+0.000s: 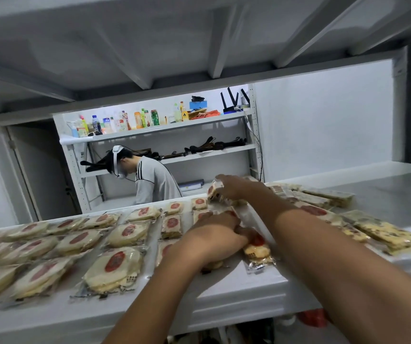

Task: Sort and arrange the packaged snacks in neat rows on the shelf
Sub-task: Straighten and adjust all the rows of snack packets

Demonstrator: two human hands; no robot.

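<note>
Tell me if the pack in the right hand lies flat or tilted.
Tilted: the right hand grips the pack, standing on its edge.

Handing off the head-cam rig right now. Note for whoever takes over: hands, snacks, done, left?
Left hand: fingers curled on a small clear-wrapped, red-stamped cracker packet at the shelf's middle front.
Right hand: pinches a small square red-stamped packet, tilted up, near the back edge.
Done: round red-stamped pastry packs lie in rows on the left of the white metal shelf; small square packs partly rowed in the middle.
Left: yellow speckled bar packs on the right lie loosely heaped; middle rows unfinished.
</note>
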